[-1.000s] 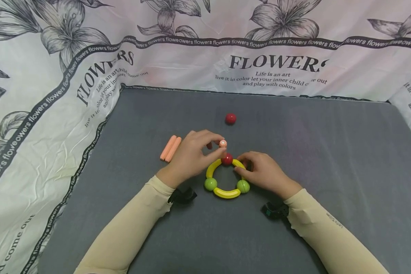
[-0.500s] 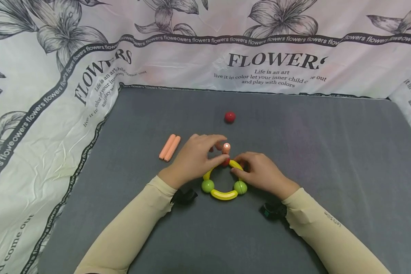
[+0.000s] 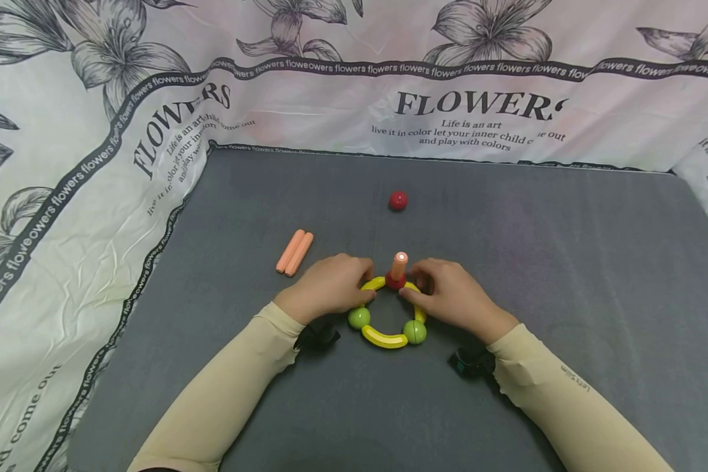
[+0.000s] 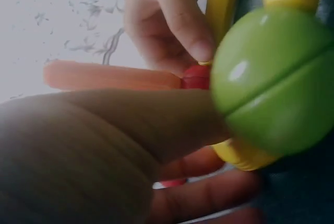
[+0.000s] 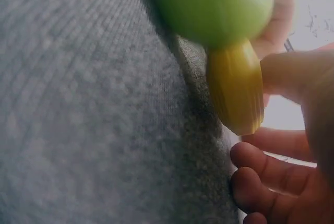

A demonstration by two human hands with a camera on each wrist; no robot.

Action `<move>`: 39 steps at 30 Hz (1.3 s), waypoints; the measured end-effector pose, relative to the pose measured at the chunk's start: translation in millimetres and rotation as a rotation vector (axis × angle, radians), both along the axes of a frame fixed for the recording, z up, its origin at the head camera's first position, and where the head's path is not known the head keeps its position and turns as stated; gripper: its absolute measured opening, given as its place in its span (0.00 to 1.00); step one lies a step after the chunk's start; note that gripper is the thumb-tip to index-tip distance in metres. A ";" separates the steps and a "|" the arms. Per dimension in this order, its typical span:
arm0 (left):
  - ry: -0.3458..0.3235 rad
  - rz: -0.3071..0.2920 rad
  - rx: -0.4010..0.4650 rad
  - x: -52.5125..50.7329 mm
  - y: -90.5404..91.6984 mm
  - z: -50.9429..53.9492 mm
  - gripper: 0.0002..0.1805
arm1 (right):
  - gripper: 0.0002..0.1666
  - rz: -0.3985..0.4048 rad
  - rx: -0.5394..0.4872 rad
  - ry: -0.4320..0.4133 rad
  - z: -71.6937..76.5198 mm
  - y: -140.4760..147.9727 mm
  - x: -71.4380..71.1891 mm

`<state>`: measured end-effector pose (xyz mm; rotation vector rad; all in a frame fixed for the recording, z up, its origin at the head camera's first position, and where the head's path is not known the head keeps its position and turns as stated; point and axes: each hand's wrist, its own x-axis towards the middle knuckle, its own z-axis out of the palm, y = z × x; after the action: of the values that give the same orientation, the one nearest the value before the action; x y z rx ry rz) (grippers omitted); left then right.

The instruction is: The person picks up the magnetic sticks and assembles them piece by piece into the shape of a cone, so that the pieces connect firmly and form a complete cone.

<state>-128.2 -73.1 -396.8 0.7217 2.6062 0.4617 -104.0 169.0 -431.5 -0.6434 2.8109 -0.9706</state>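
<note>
A ring of curved yellow rods and balls lies on the grey table. My left hand (image 3: 330,283) pinches the ring's left yellow rod (image 3: 374,283) between thumb and fingers. On the other side my right hand (image 3: 457,298) pinches the right yellow rod (image 3: 420,314). Between the hands a straight orange rod (image 3: 399,266) stands up from the red ball (image 3: 396,282) at the ring's far side, touched by neither hand. Two green balls (image 3: 358,318) join the side rods to the near yellow rod (image 3: 383,337). One green ball (image 4: 276,80) looms large in the left wrist view.
Two orange rods (image 3: 295,253) lie side by side left of the ring. A loose red ball (image 3: 398,200) sits farther back. White flower-printed cloth (image 3: 307,111) borders the grey table (image 3: 537,229) at the back and left.
My left hand has set the orange rod upright on the red ball, let it go and moved down to the left yellow rod. My right hand stays at the right rod.
</note>
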 end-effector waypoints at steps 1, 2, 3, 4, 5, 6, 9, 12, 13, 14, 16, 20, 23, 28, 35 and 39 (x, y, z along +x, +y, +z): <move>0.014 -0.005 0.012 0.0 0.6 -1.2 0.08 | 0.13 0.011 -0.006 0.005 -0.6 0.0 -0.4; 0.033 -0.013 0.027 0.1 1.3 -2.6 0.08 | 0.13 0.028 -0.016 0.013 -1.2 0.0 -0.8; 0.052 -0.022 0.041 0.3 1.8 -3.8 0.08 | 0.14 0.047 -0.027 0.022 -1.9 0.2 -1.2; 0.075 -0.032 0.053 0.2 2.2 -5.1 0.09 | 0.13 0.067 -0.041 0.027 -2.7 0.6 -1.5; 0.096 -0.044 0.066 0.0 2.4 -6.6 0.09 | 0.12 0.087 -0.057 0.031 -3.5 1.0 -1.8; 0.113 -0.056 0.079 -0.2 2.4 -7.6 0.10 | 0.12 0.104 -0.074 0.036 -4.2 1.6 -1.9; 0.147 -0.077 0.102 -3.2 1.2 -8.5 0.12 | 0.12 0.121 -0.113 0.040 -5.6 4.2 -1.4; 0.183 -0.013 0.092 -8.4 -4.1 -2.7 0.14 | 0.12 0.095 -0.127 0.045 -6.2 6.3 -0.2; 0.211 0.032 0.072 -10.5 -7.1 -0.3 0.15 | 0.12 0.084 -0.128 0.043 -6.0 6.4 0.0; 0.249 0.084 0.039 -12.7 -10.9 2.2 0.15 | 0.12 0.073 -0.127 0.043 -5.9 6.3 0.0; 0.335 0.192 -0.043 -16.2 -20.4 7.4 0.14 | 0.12 0.052 -0.123 0.037 -5.1 5.1 -0.4; 0.439 0.343 -0.214 -20.0 -40.0 9.2 0.10 | 0.12 -0.004 -0.108 0.010 -3.5 2.2 -1.2; 0.437 0.378 -0.262 -20.4 -47.7 6.4 0.11 | 0.12 -0.066 -0.088 -0.008 -3.6 1.1 -1.7; 0.433 0.399 -0.236 -20.4 -47.7 4.8 0.13 | 0.14 -0.149 -0.072 -0.021 -3.2 1.9 -1.3; 0.397 0.410 -0.226 -20.2 -44.3 1.1 0.11 | 0.15 -0.163 -0.061 -0.016 -2.8 1.3 0.0; 0.379 0.360 -0.220 -19.9 -38.4 -2.5 0.11 | 0.16 -0.142 -0.054 0.005 -3.4 1.4 0.4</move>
<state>-148.1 -111.4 -399.4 0.2855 3.0968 0.1368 -103.7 170.4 -434.9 -0.4572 2.8774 -1.0722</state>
